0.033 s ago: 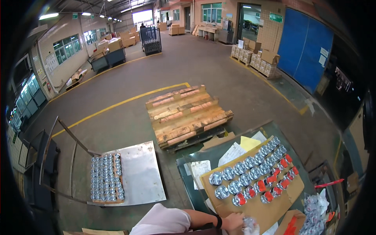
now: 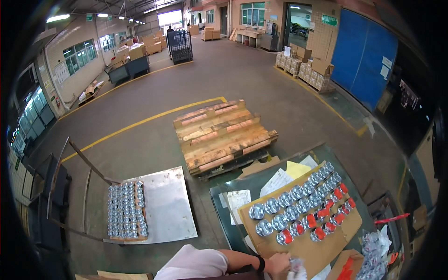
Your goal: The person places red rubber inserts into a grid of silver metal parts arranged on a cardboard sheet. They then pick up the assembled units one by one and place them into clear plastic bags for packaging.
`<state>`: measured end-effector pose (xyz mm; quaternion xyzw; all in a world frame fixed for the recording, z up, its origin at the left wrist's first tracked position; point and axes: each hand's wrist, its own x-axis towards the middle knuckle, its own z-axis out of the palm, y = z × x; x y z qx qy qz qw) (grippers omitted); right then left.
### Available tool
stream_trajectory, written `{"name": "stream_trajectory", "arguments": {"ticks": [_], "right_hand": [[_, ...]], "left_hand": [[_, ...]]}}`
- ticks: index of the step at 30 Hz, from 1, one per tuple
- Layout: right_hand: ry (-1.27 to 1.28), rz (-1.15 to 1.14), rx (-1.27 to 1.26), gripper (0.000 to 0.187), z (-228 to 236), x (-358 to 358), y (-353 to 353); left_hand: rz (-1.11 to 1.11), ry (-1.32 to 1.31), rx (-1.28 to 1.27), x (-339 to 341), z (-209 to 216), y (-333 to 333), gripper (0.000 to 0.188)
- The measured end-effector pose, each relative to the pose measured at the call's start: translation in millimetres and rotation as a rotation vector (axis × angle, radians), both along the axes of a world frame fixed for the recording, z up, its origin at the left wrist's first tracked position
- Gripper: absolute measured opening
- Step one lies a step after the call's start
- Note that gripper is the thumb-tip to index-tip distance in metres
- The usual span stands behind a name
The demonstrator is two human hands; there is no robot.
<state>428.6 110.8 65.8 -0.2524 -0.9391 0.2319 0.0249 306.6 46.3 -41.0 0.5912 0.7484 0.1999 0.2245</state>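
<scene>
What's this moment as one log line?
Left hand: at blurred shiny item | Right hand: not in view | Cardboard sheet: silvery parts in rows, some with red pieces | Platform cart: more silvery parts

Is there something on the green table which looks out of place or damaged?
Nothing looks spilled or damaged. Only the white paper sheets and yellow paper sheet look a little untidy: they lie at differing angles beside the brown cardboard sheet under the silvery metal parts.
</scene>
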Motion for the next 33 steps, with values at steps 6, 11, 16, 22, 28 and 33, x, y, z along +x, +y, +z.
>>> {"name": "stream_trajectory", "arguments": {"ticks": [6, 11, 16, 22, 28, 33], "right_hand": [[-0.24, 0.285, 0.212, 0.036, -38, 7, 47], [-0.143, 0.425, 0.223, 0.028, -46, 7, 69], [0.098, 0.328, 0.038, 0.019, -78, 4, 74], [0.349, -0.233, -0.969, 0.033, -26, 118, 93], [0.803, -0.657, 0.193, 0.029, 80, 237, 294], [0.256, -0.877, 0.431, 0.034, 62, 291, 522]], "left_hand": [[0.178, -0.137, 0.144, 13, 17, -23, 0.024], [0.117, -0.088, 0.092, 25, -14, -10, 0.033], [0.371, -0.334, 0.212, 16, 4, -7, 0.05], [0.876, -1.013, 0.518, 56, 62, 18, 0.033], [0.025, -0.448, 0.1, 160, 64, 88, 0.018], [-0.186, -0.176, -0.155, 232, 38, 147, 0.025]]}}
